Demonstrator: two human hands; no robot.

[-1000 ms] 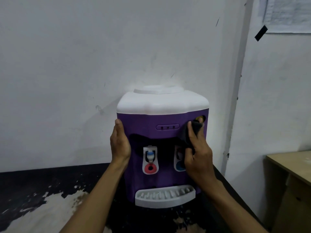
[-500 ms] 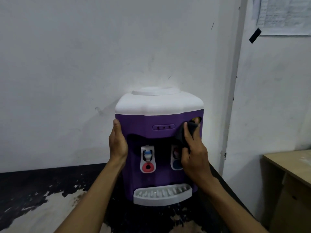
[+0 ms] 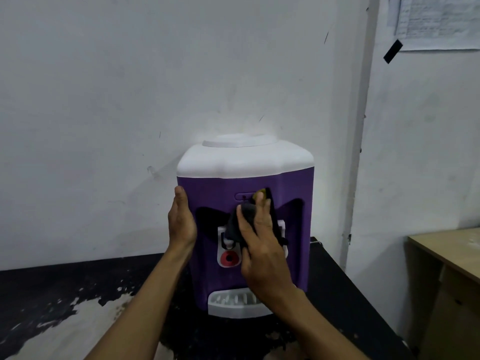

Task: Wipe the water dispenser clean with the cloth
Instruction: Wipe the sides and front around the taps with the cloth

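Note:
A purple water dispenser (image 3: 207,193) with a white top stands on a dark worn counter against the wall. My left hand (image 3: 180,222) lies flat against its left side, fingers pointing up. My right hand (image 3: 262,245) presses a dark cloth (image 3: 237,224) with a yellow patch against the middle of the front, over the taps. The red tap button (image 3: 229,258) shows below the cloth. The right tap is hidden behind my hand. A white drip tray (image 3: 231,304) juts out at the bottom.
The counter (image 3: 52,307) has peeling pale patches at the left. A wall corner with a pipe (image 3: 359,152) rises right of the dispenser. A wooden desk (image 3: 452,253) stands at the far right. Papers (image 3: 439,19) hang taped on the right wall.
My right hand has slid the cloth leftward from the dispenser's upper right front to the middle, over the taps. My left hand has stayed on the left side.

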